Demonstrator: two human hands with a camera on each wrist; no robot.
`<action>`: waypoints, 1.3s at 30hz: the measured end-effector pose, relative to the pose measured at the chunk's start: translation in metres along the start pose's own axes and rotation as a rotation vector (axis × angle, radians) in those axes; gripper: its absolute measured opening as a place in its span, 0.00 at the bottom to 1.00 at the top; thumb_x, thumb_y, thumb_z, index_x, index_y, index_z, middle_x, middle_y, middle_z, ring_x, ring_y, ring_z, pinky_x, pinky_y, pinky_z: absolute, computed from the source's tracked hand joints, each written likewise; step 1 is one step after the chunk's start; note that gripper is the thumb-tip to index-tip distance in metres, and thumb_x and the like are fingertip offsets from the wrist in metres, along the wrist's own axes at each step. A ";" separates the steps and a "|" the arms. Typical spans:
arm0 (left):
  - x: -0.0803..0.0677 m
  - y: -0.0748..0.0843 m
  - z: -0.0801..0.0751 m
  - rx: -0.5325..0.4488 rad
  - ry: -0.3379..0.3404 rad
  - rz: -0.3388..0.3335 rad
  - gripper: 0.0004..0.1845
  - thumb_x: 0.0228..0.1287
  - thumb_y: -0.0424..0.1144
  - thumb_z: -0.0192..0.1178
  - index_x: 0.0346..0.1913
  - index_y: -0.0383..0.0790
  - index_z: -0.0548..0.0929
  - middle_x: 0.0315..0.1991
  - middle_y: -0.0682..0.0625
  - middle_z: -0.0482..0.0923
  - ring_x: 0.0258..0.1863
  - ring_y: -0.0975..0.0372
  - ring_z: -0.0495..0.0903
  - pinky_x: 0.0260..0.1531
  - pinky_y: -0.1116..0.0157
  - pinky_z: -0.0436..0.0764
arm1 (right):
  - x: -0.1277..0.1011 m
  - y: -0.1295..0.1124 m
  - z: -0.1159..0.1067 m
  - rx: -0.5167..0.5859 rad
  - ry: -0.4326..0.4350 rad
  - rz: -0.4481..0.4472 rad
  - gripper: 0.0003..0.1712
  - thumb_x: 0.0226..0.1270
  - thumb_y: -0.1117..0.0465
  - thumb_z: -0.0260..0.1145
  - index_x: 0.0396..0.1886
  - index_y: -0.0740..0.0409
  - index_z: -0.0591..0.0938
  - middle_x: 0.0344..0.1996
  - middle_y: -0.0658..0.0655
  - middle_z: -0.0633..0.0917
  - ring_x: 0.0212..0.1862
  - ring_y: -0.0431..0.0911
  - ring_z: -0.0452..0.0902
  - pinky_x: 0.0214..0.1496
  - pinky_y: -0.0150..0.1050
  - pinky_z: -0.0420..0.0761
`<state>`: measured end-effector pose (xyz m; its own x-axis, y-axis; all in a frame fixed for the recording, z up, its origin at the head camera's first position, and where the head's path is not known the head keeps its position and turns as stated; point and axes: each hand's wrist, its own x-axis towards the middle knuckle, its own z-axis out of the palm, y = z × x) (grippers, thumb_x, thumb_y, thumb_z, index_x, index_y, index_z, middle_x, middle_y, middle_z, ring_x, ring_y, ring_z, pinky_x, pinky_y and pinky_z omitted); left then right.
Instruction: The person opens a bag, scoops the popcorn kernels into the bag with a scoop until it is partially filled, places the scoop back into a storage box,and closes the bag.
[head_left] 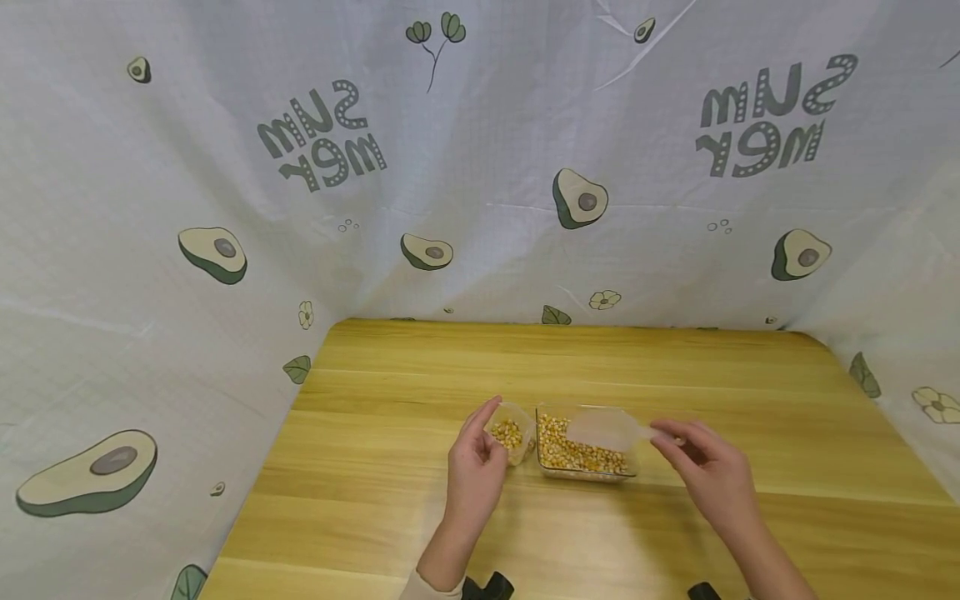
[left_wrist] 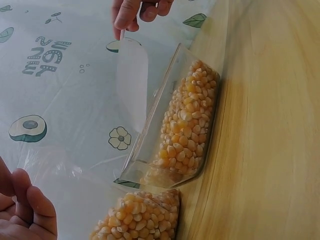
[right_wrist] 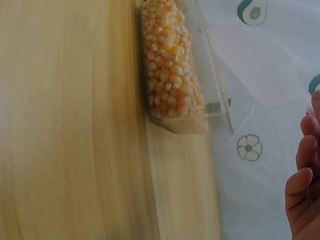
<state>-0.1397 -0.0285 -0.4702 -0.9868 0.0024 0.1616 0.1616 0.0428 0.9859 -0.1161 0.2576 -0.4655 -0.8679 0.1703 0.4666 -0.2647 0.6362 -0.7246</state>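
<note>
My right hand (head_left: 716, 475) holds a white spatula (head_left: 603, 429) by its thin handle, pinched between thumb and fingers. Its broad, pale blade hangs over a clear rectangular box (head_left: 585, 477) of yellow corn kernels (left_wrist: 185, 120). In the left wrist view, the blade shows above the box's rim, with no kernels visible on it. Left of the box stands a clear, creased plastic bag (left_wrist: 75, 185) with corn kernels in its bottom. My left hand (head_left: 477, 471) holds the bag's upper edge between thumb and fingers; the exact contact is hard to see.
The box and bag stand close together on a wood-grain table (head_left: 375, 500). A pale curtain (head_left: 480, 192) printed with avocados, flowers and lettering hangs behind the table and along its sides. Dark wrist camera mounts (head_left: 495, 586) show at the bottom edge.
</note>
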 end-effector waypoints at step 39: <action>0.000 -0.001 -0.004 -0.027 -0.013 -0.034 0.34 0.64 0.20 0.47 0.68 0.53 0.75 0.71 0.46 0.68 0.16 0.71 0.58 0.17 0.76 0.62 | 0.003 0.013 0.017 -0.228 -0.043 -0.181 0.15 0.47 0.72 0.78 0.36 0.54 0.89 0.25 0.44 0.78 0.21 0.28 0.60 0.21 0.22 0.62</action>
<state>-0.1402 -0.0324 -0.4705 -0.9917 0.0147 0.1279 0.1281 0.0163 0.9916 -0.1296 0.2536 -0.4817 -0.8333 0.0097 0.5528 -0.3201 0.8068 -0.4967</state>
